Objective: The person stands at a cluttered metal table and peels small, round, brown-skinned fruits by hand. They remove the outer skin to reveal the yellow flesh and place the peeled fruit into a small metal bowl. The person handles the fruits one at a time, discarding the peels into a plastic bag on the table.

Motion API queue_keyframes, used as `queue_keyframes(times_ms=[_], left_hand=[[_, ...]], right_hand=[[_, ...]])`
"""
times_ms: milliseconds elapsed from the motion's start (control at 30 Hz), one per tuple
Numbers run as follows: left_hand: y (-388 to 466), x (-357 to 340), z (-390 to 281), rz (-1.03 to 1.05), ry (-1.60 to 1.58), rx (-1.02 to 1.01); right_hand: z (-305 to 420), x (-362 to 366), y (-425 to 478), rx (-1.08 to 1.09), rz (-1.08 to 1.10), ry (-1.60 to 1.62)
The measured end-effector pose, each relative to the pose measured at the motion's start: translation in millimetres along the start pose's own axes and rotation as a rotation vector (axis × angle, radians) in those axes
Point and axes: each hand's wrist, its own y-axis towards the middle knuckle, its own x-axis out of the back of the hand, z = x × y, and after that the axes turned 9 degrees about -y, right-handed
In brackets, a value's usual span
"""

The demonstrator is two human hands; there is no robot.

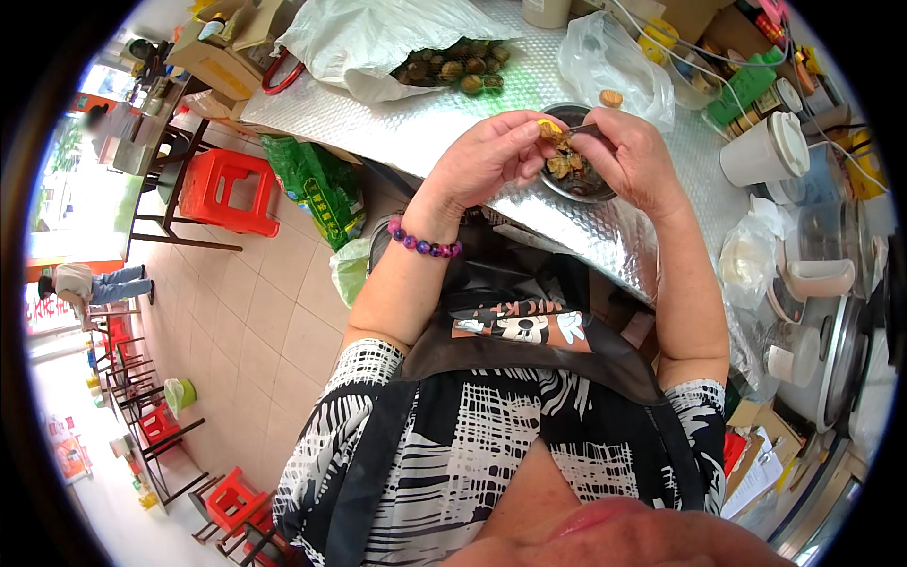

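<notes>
My left hand (499, 145) pinches a small yellow-brown piece of food (550, 132) between thumb and fingers. My right hand (629, 152) grips a thin dark tool (585, 130) whose tip meets that piece; its exact kind is hard to tell. Both hands are over the near part of a round metal bowl (592, 196), partly covering it. Inside the bowl are yellowish-brown scraps (563, 164) and dark matter. Just beyond the bowl, a brown-orange piece (611, 98) rests on the table.
Round brown-green items (453, 69) in netting spill from a white plastic bag (382, 35) on the silver-covered table (333, 113). A clear plastic bag (616, 64) and lidded white cup (765, 150) stand right. Left are a green sack (315, 188) and red stool (230, 188).
</notes>
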Motion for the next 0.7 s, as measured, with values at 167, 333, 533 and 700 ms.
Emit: queue_keyframes(times_ms=[167, 333, 533, 700], left_hand=[[1.0, -3.7, 3.1, 0.031, 0.14, -0.02], [0.3, -7.9, 2.1, 0.019, 0.209, -0.031], [-1.5, -9.3, 1.0, 0.027, 0.245, -0.039], [-2.2, -9.5, 0.9, 0.015, 0.253, -0.027]], right_hand=[[3.2, 3.8, 0.4, 0.016, 0.054, -0.157], [3.0, 3.1, 0.6, 0.017, 0.039, -0.177], [-1.1, -0.8, -1.2, 0.019, 0.06, -0.189], [-1.4, -0.8, -1.1, 0.04, 0.065, -0.185]])
